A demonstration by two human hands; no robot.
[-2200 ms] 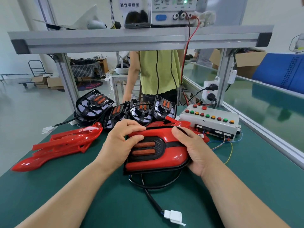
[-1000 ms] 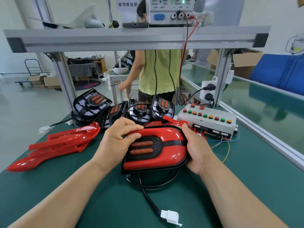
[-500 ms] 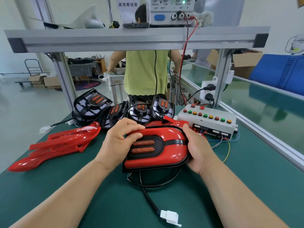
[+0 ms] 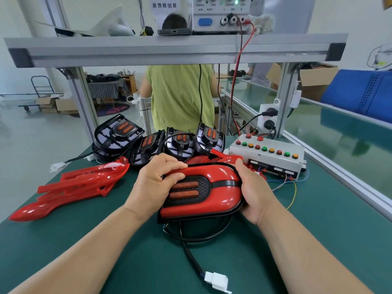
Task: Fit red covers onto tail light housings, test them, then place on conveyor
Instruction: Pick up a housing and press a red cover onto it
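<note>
Red glossy plastic cover (image 4: 214,188) sits on its black tail light housing (image 4: 192,218) mid-table. Left hand (image 4: 156,184) curls over the left end, right hand (image 4: 252,190) cups the right end, probably squeezing it so the clips seat. White connector plug (image 4: 216,280) lies near, unplugged, so testing isn't done yet.

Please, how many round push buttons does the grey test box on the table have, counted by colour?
On the grey rectangular test box:
Red round push buttons: 5 (3 in the front row, 2 behind)
Green round push buttons: 3
Orange-yellow round push buttons: 3
Total: 11
</note>
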